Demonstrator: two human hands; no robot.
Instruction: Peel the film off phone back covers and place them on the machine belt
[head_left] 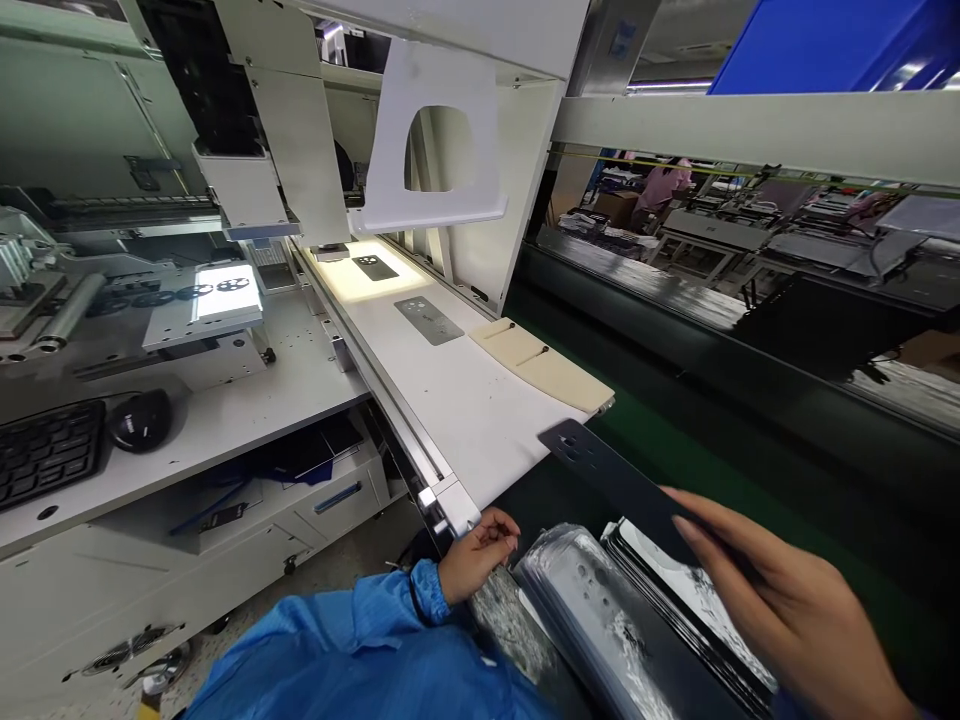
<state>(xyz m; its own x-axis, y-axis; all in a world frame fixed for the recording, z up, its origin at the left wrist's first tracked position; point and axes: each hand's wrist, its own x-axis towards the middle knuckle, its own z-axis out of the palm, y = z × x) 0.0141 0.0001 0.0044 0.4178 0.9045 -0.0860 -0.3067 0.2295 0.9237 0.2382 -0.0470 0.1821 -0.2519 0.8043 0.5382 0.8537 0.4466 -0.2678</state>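
Note:
My right hand pinches the edge of a thin dark phone back panel with camera cutouts at its far end. The panel is tilted above the near end of a white conveyor belt. Below it lies a stack of similar phone back panels, with a second dark stack beside it, partly hidden by my right hand. My left hand rests by the metal corner of the conveyor, fingers curled in and nothing visible in them. Farther up the belt lies a grey panel, and another dark panel sits under bright light.
A cream curved guide plate with two slots borders the belt's right side. A machine housing overhangs the far end. Left are a mouse, a keyboard and a lit platform. A dark green conveyor runs along the right.

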